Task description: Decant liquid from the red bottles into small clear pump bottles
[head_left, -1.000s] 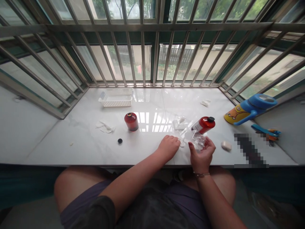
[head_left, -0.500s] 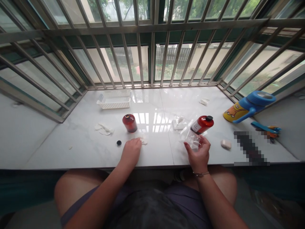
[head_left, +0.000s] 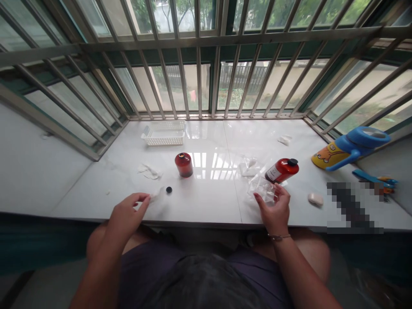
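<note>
Left hand (head_left: pixel 126 213) moved leftward, its white scrap (head_left: pixel 157 196) blurred.

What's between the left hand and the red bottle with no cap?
In the head view, from the left hand to the uncapped red bottle: a thin, blurry white piece, then a small black cap.

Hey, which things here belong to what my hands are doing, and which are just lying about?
Likely in the job:
thin white scrap, pinched in your left hand
clear plastic, at your right hand

Apparently just lying about:
uncapped red bottle
loose black cap
capped red bottle
white basket
blue-and-yellow cup
</note>
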`<move>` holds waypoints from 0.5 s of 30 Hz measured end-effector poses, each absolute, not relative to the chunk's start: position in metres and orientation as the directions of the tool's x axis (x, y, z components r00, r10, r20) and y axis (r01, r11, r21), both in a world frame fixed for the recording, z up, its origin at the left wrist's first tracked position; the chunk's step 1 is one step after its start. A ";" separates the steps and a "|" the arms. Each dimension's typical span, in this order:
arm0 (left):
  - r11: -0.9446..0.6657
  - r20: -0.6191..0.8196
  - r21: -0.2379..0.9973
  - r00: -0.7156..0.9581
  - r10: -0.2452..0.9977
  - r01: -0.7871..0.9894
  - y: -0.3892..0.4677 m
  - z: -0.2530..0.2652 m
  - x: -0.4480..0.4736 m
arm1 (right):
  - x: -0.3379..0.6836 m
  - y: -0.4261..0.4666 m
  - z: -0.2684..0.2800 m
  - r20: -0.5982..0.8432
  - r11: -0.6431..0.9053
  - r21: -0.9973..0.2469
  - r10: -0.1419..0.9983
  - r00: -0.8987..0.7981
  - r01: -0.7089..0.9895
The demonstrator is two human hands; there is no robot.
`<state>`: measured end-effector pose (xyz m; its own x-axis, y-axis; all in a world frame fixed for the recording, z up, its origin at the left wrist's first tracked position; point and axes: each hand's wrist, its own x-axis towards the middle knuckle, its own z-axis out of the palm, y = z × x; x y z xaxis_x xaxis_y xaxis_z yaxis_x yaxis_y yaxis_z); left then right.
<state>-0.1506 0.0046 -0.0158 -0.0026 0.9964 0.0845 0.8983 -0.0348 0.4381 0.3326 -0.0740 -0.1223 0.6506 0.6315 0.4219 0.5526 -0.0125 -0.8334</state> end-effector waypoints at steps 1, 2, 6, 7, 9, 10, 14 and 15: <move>-0.015 0.125 0.393 -0.037 0.991 0.920 0.009 -0.012 -0.162 | 0.333 -0.074 -0.122 0.419 -0.019 -0.832 0.633 0.651 0.554; -0.007 0.179 0.341 -0.057 0.982 0.940 0.012 -0.011 -0.173 | 0.333 -0.075 -0.122 0.414 -0.027 -0.832 0.634 0.653 0.554; -0.049 0.355 0.139 -0.003 0.935 0.989 0.023 -0.023 -0.203 | 0.333 -0.075 -0.121 0.398 -0.054 -0.832 0.636 0.661 0.552; -0.078 0.335 0.121 0.034 0.942 0.990 0.025 -0.031 -0.207 | 0.333 -0.076 -0.121 0.397 -0.057 -0.831 0.635 0.662 0.553; -0.143 0.219 0.143 0.110 0.970 0.979 0.025 -0.048 -0.211 | 0.334 -0.076 -0.121 0.397 -0.060 -0.829 0.637 0.660 0.556; -0.164 0.156 0.164 0.138 0.978 0.973 0.024 -0.057 -0.211 | 0.334 -0.076 -0.121 0.398 -0.063 -0.827 0.638 0.660 0.559; -0.133 0.085 0.168 0.120 0.989 0.977 0.019 -0.076 -0.208 | 0.334 -0.076 -0.122 0.388 -0.077 -0.825 0.643 0.661 0.559; -0.097 0.095 0.154 0.082 0.992 0.983 0.018 -0.077 -0.209 | 0.334 -0.076 -0.123 0.383 -0.083 -0.826 0.643 0.663 0.557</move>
<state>-0.2092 0.0184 -0.0771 0.0825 0.9920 0.0952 0.9834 -0.0965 0.1539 0.3342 -0.0759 -0.1225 0.6634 0.6429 0.3828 0.5571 -0.0829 -0.8263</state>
